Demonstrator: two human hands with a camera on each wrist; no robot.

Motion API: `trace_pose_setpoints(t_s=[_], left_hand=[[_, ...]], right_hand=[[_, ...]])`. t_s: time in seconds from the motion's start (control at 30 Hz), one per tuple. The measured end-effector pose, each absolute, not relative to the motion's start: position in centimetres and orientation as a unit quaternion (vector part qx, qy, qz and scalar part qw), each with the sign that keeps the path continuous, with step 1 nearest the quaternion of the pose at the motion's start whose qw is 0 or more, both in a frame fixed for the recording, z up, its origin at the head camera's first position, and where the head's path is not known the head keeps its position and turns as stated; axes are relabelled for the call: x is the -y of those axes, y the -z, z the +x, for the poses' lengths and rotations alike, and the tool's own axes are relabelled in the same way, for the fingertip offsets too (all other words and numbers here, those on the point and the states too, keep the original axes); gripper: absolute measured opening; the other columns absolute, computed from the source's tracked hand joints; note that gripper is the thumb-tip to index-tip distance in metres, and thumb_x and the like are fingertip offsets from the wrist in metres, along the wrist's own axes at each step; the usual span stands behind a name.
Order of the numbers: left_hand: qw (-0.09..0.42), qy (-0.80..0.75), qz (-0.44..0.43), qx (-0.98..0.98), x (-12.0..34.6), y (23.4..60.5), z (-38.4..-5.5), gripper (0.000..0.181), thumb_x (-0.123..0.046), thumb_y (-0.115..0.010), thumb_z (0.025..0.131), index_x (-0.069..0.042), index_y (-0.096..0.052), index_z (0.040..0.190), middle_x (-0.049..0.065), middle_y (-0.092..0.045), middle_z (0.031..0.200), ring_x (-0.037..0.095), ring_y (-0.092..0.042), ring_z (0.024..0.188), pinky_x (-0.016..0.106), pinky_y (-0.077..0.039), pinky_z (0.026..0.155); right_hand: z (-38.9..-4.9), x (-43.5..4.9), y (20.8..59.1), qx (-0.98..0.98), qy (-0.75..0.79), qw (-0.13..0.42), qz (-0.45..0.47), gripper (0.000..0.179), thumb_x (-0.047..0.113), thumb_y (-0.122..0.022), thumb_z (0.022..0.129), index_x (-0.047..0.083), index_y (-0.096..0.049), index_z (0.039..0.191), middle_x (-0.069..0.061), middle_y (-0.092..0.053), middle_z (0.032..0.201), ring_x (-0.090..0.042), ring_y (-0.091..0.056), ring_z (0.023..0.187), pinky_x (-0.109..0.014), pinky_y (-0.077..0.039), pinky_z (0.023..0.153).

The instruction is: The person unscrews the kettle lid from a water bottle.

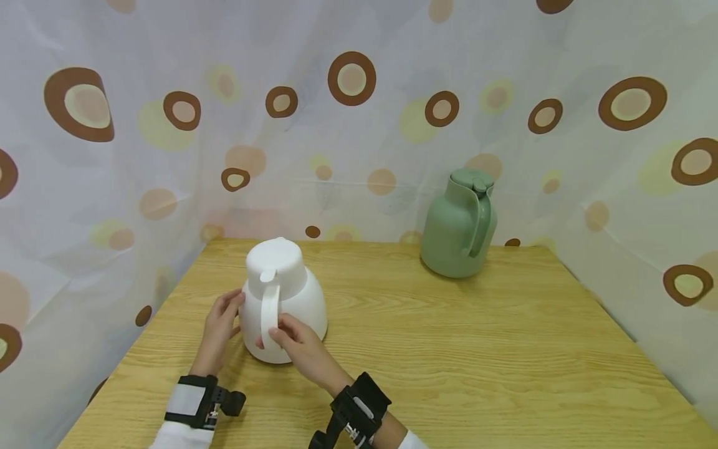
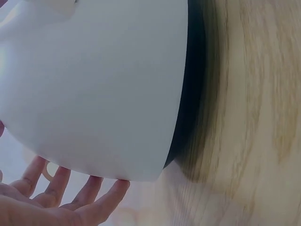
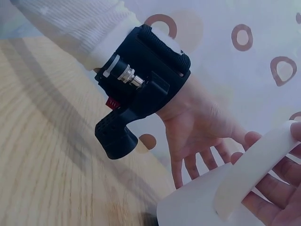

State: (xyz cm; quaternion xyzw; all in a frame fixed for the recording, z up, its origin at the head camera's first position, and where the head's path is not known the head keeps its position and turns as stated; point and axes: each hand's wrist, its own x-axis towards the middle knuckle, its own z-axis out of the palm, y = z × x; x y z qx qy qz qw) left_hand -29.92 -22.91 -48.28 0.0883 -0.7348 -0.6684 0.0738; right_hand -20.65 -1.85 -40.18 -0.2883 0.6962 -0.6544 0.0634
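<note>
A pale cloth [image 1: 381, 140] printed with many brown, tan and yellow spots and rings hangs behind and at both sides of one wood-grain tabletop [image 1: 477, 362]. Two jugs are on it, well apart. One, the white jug [image 1: 303, 305], is left of the frame's centre, its single lid [image 1: 275, 255] on top and its single handle [image 1: 270, 312] turned toward the viewer. The other, the green jug [image 1: 449, 231], stands upright at the back, right of centre, near the cloth.

Two hands reach in from the bottom edge, both at the white jug. The left hand [image 1: 219, 327] is on its left side; in the left wrist view, four fingers [image 2: 110, 200] are spread apart, only slightly bent, their tips touching the jug's side. The right hand [image 1: 305, 352] is in front, its fingers curled closely round the handle, gripping it.

Each wrist wears one black strap, two in all: one strap [image 1: 191, 402] at lower left, one [image 1: 364, 405] at lower centre. Two white sleeves show at the bottom edge.
</note>
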Motion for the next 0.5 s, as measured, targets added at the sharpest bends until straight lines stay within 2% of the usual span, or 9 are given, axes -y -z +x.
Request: trace_pose_setpoints(t_s=[0.1, 0.33, 0.5], left_hand=[[0.076, 0.670, 0.087, 0.734, 22.6, 48.4, -29.3, 0.078, -0.066, -0.050, 0.080, -0.015, -0.036, 0.138, 0.008, -0.034, 0.140, 0.029, -0.031, 0.126, 0.058, -0.030, 0.094], [0.073, 0.666, 0.096, 0.736, 22.0, 48.3, -28.0, 0.079, -0.066, -0.050, 0.080, -0.015, -0.035, 0.139, 0.008, -0.032, 0.142, 0.029, -0.030, 0.127, 0.058, -0.030, 0.095], [0.073, 0.670, 0.094, 0.732, 21.5, 48.0, -27.6, 0.077, -0.066, -0.051, 0.080, -0.015, -0.038, 0.137, 0.008, -0.034, 0.140, 0.029, -0.032, 0.126, 0.057, -0.031, 0.094]], right_hand=[[-20.0, 1.7, 40.1, -0.687, 0.667, 0.072, -0.279, 0.024, 0.020, -0.043, 0.099, 0.004, -0.057, 0.111, -0.008, -0.065, 0.098, -0.011, -0.055, 0.098, -0.026, -0.040, 0.084], [-17.8, 1.0, 38.2, -0.688, 0.669, 0.072, -0.271, 0.022, 0.014, -0.043, 0.099, -0.002, -0.056, 0.108, -0.018, -0.064, 0.097, -0.011, -0.055, 0.096, -0.026, -0.040, 0.082], [-16.8, 0.5, 37.2, -0.679, 0.677, 0.081, -0.272, 0.023, 0.014, -0.043, 0.099, -0.004, -0.055, 0.108, -0.022, -0.062, 0.099, -0.011, -0.055, 0.098, -0.026, -0.039, 0.087]])
